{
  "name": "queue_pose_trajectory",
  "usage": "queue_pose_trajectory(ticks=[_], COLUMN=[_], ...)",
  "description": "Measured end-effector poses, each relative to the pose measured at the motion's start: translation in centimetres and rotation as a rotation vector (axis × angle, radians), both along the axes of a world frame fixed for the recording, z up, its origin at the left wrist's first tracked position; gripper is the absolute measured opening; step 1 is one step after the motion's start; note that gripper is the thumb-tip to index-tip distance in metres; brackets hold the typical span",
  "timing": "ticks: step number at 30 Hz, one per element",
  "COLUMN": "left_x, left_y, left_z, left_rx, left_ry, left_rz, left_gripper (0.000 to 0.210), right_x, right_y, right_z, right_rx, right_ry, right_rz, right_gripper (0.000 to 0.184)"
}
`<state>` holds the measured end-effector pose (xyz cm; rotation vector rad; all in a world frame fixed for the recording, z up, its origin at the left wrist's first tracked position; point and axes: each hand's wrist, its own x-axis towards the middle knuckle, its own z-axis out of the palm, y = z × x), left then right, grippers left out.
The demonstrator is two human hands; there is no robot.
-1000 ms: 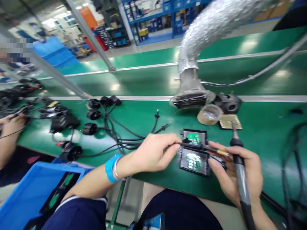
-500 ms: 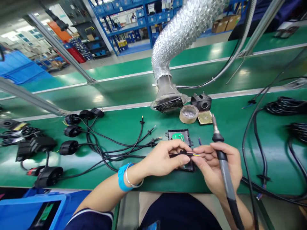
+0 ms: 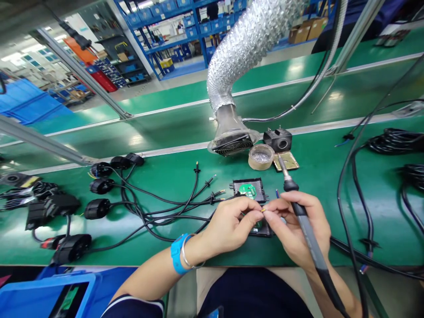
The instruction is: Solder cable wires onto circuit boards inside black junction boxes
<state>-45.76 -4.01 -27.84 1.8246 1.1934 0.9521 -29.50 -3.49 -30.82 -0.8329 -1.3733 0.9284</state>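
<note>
My left hand (image 3: 232, 225) pinches a thin yellow wire (image 3: 263, 210) between thumb and forefinger. The fingertips of my right hand (image 3: 300, 234) meet it at the same wire. A soldering iron (image 3: 305, 226) lies across my right palm, gripped by that hand, its metal tip pointing up and away. Beneath the fingers sits an open black plastic housing (image 3: 262, 187) holding a green circuit board (image 3: 247, 191); my hands partly cover it. A short blue-ended wire (image 3: 277, 193) shows just above my right fingers.
Beyond the housing stand a fume extractor hood (image 3: 233, 143), a round tub (image 3: 261, 157), a sponge tray (image 3: 289, 162) and an iron holder (image 3: 278, 140). Black cables with plugs (image 3: 97, 208) spread left. Coiled cables (image 3: 394, 141) lie right. A blue bin (image 3: 94, 287) is lower left.
The black cable end with yellow wire, visible between my hands before, is now mostly hidden by my fingers. My fingertips have come closer together, and the soldering iron has shifted left.
</note>
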Motion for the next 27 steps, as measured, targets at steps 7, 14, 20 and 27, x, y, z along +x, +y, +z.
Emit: queue_pose_trajectory(ticks=[7,14,20,27], left_x=[0.8,1.8,1.5,-1.0], left_y=[-0.3,-0.7,-0.2,0.3], left_z=[-0.4,-1.0,-1.4,0.0], left_rx=[0.085,-0.216,-0.447,-0.504], left_ry=[-0.077,-0.484,-0.723,-0.246], left_rz=[0.067,0.281,0.277,-0.050], left_gripper=[0.014,0.023,0.025,0.031], right_x=[-1.2,-4.6,-6.1,-2.8], right_y=[0.0,-0.5,-0.9,-1.0], right_z=[0.1,-1.7,-3.3,-1.7], right_rx=[0.182,0.348,0.271,0.140], right_ry=[0.037,0.034,-0.013,-0.009], right_rz=[-0.071,-0.342,-0.420,-0.197], right_gripper=[0.041,0.043,0.038,0.040])
